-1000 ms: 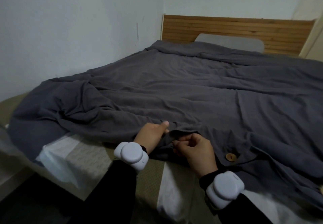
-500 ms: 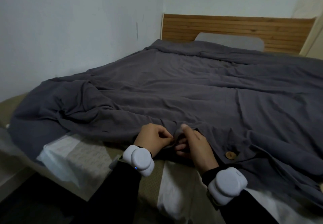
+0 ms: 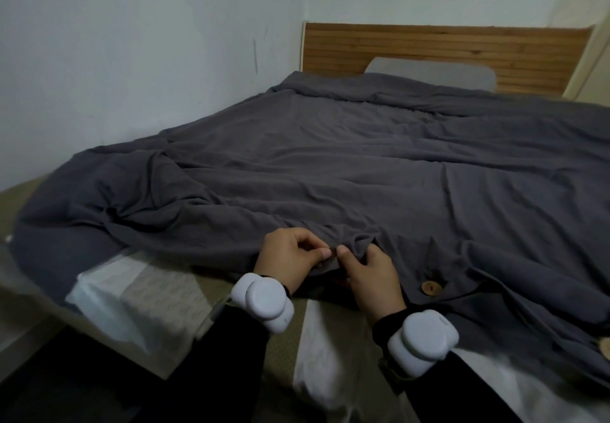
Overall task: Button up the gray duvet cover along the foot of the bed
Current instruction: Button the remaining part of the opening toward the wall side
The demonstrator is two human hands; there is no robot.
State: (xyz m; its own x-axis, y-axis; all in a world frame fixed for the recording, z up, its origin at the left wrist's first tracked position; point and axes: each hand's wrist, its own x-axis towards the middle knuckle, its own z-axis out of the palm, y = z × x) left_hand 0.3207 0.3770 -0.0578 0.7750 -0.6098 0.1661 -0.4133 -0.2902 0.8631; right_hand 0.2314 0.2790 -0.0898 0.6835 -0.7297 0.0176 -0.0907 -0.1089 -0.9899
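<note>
Pinching the open edge of the gray duvet cover at the foot of the bed, with the left hand and the right hand almost thumb to thumb. Curled on both sides: left thumb and forefinger nipped on a fold of cloth, right thumb pressed on top with the other fingers tucked under the flap. No telling of a button or hole inside that pinch, hidden by cloth and knuckles.

Spread over the whole bed up to the pillow and the slatted wooden headboard, with the near hem bunched and lying on the striped sheet. Just to the right of the right hand, one wooden button flat on the hem, seemingly done up; a second button half cut off at the right edge of view. Judged as part-way along the row, with the heaped left stretch probably not yet fastened.

Risks from here:
- Losing the hole in the slack, dark fabric and pushing a button into a mere fold.
- Matching the wrong hole and leaving the hem puckered, given the twist of cloth toward the left corner.
- Tugging too hard, dragging the cover off the foot of the bed or straining the thread.

Worth flattening both layers before pushing through.
</note>
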